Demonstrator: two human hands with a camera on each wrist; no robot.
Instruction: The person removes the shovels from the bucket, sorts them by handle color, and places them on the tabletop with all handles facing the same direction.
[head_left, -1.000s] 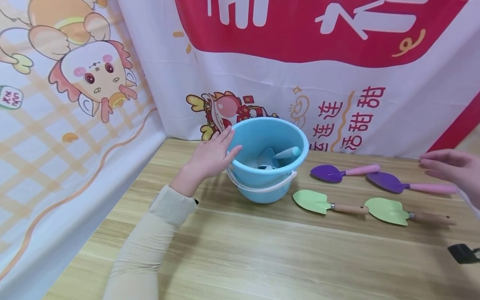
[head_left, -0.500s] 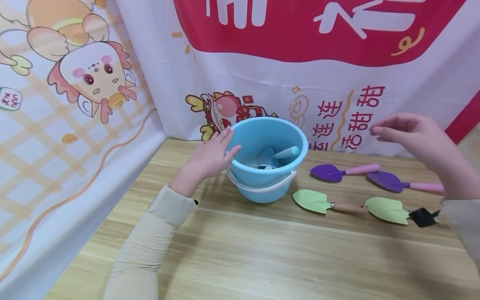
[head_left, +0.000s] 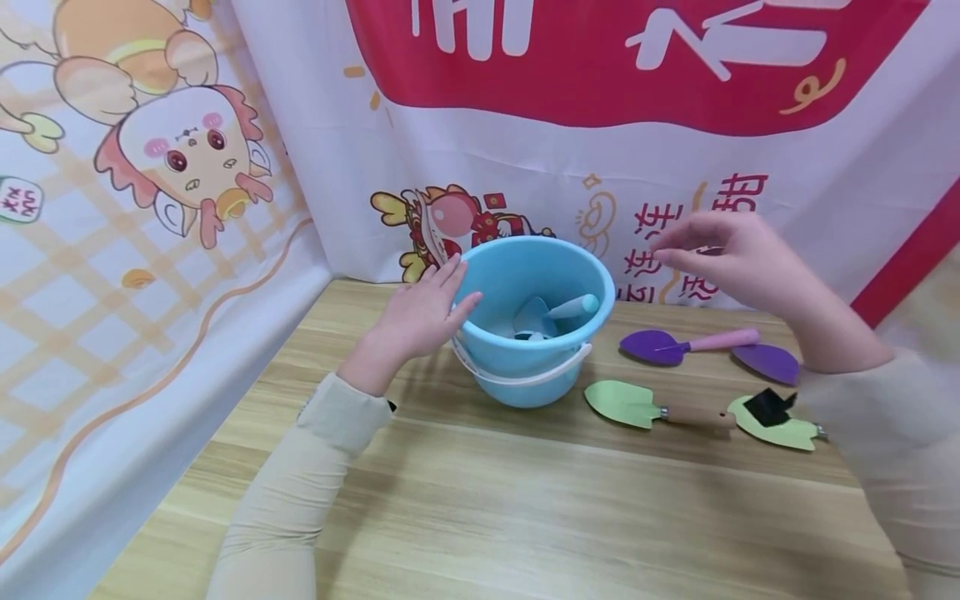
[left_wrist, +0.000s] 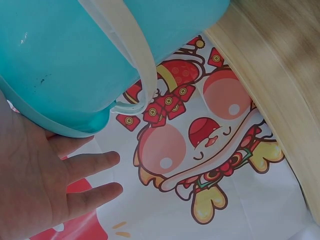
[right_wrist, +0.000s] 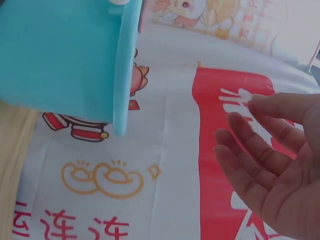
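A light blue bucket (head_left: 517, 354) with a white handle (head_left: 528, 379) stands on the table. My left hand (head_left: 420, 315) rests against its left rim, fingers extended; the left wrist view shows those fingers (left_wrist: 92, 165) spread beside the rim. Inside the bucket leans a blue trowel (head_left: 573, 307), handle upward, beside something black and white. Raised in the air to the right of the bucket is my right hand (head_left: 723, 250), holding nothing. In the right wrist view its fingers (right_wrist: 250, 175) are loosely bent, apart from the bucket wall (right_wrist: 60, 60).
Two purple trowels with pink handles, one nearer (head_left: 651, 347) the bucket and one farther right (head_left: 768, 364), lie on the table (head_left: 480, 508). In front are two green trowels, a left one (head_left: 622, 403) and a right one (head_left: 787, 433). My right forearm covers some handles. Printed cloth (head_left: 337, 167) hangs behind.
My right hand has travelled left from the far right edge and risen, coming nearer the bucket. The left hand and the bucket have stayed where they were.
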